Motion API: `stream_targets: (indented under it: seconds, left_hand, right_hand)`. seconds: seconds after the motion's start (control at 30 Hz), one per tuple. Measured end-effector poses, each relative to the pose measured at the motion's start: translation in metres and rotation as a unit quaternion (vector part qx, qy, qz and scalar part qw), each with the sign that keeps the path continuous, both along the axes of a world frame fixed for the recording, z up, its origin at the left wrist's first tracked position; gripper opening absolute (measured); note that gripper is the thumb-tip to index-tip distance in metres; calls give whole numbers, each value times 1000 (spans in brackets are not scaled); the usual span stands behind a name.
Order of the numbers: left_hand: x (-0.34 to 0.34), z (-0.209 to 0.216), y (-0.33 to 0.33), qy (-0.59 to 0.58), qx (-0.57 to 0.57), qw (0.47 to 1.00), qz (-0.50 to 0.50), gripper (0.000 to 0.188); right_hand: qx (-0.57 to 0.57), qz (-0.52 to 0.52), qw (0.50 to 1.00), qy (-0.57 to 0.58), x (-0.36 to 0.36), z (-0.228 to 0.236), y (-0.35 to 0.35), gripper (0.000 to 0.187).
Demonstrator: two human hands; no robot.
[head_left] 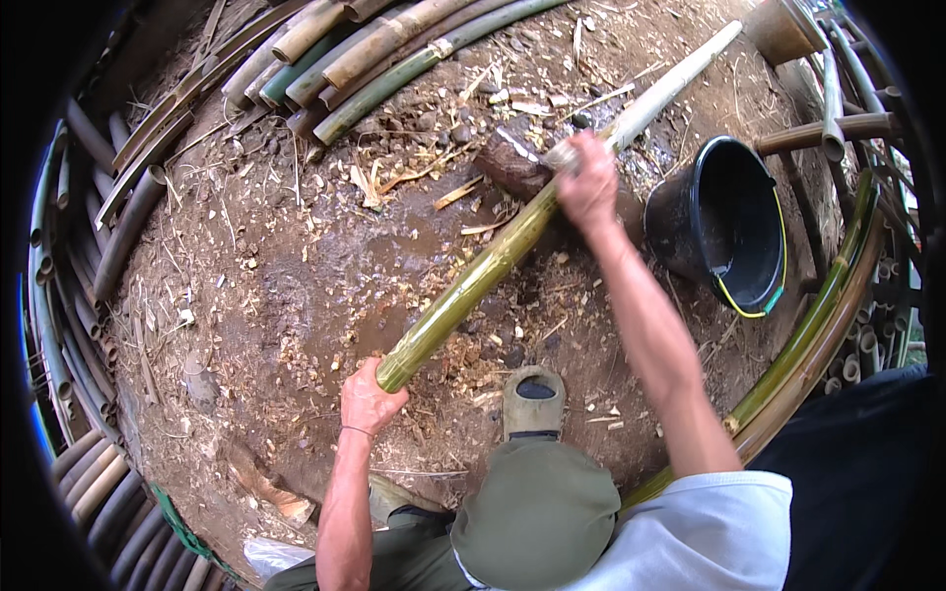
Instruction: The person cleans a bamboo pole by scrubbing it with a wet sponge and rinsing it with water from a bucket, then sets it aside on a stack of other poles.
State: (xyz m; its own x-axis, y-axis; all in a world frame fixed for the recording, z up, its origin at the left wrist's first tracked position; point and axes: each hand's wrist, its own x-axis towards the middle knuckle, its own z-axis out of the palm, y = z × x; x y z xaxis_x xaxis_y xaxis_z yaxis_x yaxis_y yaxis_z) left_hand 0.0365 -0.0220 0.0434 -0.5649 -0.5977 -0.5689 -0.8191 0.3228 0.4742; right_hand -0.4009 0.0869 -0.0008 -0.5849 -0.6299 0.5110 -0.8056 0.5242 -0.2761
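Note:
A long bamboo pole (pixel 471 281) slants from near my left side to the far right. Its near part is glossy green; beyond my right hand it looks pale and whitish. My left hand (pixel 372 396) is closed round the near end. Farther along, my right hand (pixel 589 185) is closed over the pole, with a pale wad (pixel 562 156) showing at its edge, pressed against the bamboo. What the wad is made of is too small to tell. A short dark log (pixel 512 164) lies under the pole beside my right hand.
A black bucket (pixel 672 212) with a yellow-green handle stands right of my right forearm. Bamboo poles (pixel 384 49) are stacked at the far left, more along the left edge. Green bamboo (pixel 813 320) lies at the right. A brownish container (pixel 783 32) stands by the pole's far end. Wood chips litter the wet dirt.

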Motion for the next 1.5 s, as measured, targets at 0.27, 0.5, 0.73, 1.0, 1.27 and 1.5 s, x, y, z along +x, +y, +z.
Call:
stream_targets:
  seconds: [0.27,0.5,0.73,1.0,1.27,1.5]
  left_hand:
    - [18,-8,-31,-26,362,931,35,30]
    - [25,-31,-23,47,567,812,127,30]
    - [21,-16,-19,100,600,686,399,87]
    - [32,-32,-17,128,672,679,265,123]
    - [17,-40,-31,132,525,818,193,72]
    - [-26,11,5,59,61,989,-125,57]
  right_hand:
    - [-70,324,929,-166,262,14,-6,15]
    - [-92,45,993,-67,9,11,1,22]
    - [-21,360,909,-211,334,30,-4,21]
    - [-28,150,987,-57,120,-9,4,21]
    - [-17,300,939,-169,253,8,-2,34]
    - [-4,85,993,84,-50,-12,22,35]
